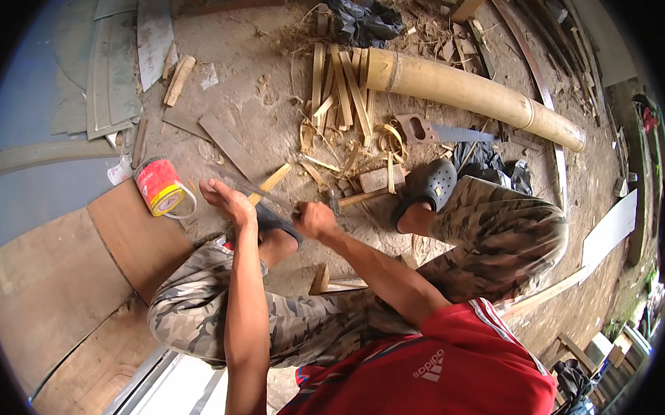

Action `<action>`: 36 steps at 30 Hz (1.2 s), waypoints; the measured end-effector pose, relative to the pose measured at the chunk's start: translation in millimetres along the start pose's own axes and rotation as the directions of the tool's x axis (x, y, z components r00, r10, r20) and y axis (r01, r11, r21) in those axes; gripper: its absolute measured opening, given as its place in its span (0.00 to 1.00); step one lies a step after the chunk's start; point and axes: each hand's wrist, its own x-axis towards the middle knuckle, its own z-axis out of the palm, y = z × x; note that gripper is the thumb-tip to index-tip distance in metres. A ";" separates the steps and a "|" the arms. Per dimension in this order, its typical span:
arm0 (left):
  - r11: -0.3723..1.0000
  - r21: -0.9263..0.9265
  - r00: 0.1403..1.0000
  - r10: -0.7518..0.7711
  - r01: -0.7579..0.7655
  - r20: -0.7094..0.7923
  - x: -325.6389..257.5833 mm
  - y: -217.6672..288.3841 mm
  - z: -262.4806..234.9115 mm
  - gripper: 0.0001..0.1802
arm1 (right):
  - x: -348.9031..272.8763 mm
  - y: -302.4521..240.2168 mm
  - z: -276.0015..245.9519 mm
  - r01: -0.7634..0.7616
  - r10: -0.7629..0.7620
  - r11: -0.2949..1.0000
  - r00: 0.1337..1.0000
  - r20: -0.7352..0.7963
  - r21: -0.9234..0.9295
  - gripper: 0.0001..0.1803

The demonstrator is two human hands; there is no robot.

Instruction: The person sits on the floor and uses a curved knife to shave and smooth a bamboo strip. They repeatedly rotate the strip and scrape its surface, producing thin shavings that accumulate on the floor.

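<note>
I sit low with both knees bent, in camouflage trousers and a red shirt. My left hand [225, 200] is closed around the near end of a pale bamboo strip [276, 179] that points away over the ground. My right hand [317, 220] is a fist on the handle of a thin dark blade [273, 198], which lies across the strip between the two hands. Both hands hover just above my left foot in its dark sandal [276, 223]. The blade's edge is too thin and blurred to make out.
A thick bamboo pole [471, 91] lies at the back with a handsaw [440, 132] in front of it. Split bamboo strips [341, 89] and shavings litter the dirt. A red and yellow can [159, 186] lies left, beside plywood boards [47, 284]. A wooden block [382, 178] sits by my right sandal [431, 184].
</note>
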 end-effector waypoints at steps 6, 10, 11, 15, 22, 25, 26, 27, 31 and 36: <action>0.999 0.041 1.000 -0.029 0.029 0.002 5.7 -0.9 -2.0 0.45 | 14.1 24.0 -0.5 -0.178 0.183 0.982 0.979 0.084 -0.066 0.15; 0.998 0.058 1.000 -0.010 0.011 -0.010 12.8 -9.0 -3.8 0.45 | 2.4 3.0 -1.0 0.112 -0.109 0.990 0.993 0.040 -0.084 0.14; 0.999 0.047 1.000 -0.008 0.008 0.003 11.1 -4.4 1.4 0.45 | 11.9 22.4 4.0 -0.043 0.045 0.996 0.999 0.019 -0.081 0.15; 0.998 0.057 0.999 -0.032 0.031 0.021 9.0 0.3 2.4 0.45 | 24.3 47.7 -1.3 -0.274 0.282 0.955 0.958 0.056 -0.118 0.15; 0.998 0.023 0.998 -0.056 0.055 0.037 11.8 16.3 6.9 0.44 | 12.7 42.7 11.9 -0.087 0.090 0.979 0.996 0.011 -0.183 0.12; 0.999 0.002 0.999 -0.050 0.050 -0.009 15.0 2.9 4.4 0.44 | 22.5 56.9 6.4 -0.378 0.377 0.917 0.926 -0.029 -0.127 0.14; 0.998 -0.005 0.998 -0.055 0.055 -0.031 20.7 -2.2 2.7 0.44 | 21.5 52.5 5.4 -0.342 0.347 0.932 0.937 0.024 -0.124 0.14; 0.999 0.010 0.998 -0.047 0.048 -0.033 23.5 -3.6 2.0 0.45 | 16.5 48.3 3.8 -0.312 0.323 0.942 0.943 0.079 -0.123 0.14; 0.996 0.053 0.996 -0.064 0.067 -0.056 22.9 -2.7 -1.2 0.45 | -4.1 15.4 8.6 0.064 -0.066 0.993 0.998 -0.013 -0.100 0.14; 0.998 0.047 0.998 -0.046 0.048 -0.031 23.4 7.6 5.5 0.44 | 30.1 71.0 26.8 -0.397 0.397 0.914 0.918 -0.012 -0.080 0.14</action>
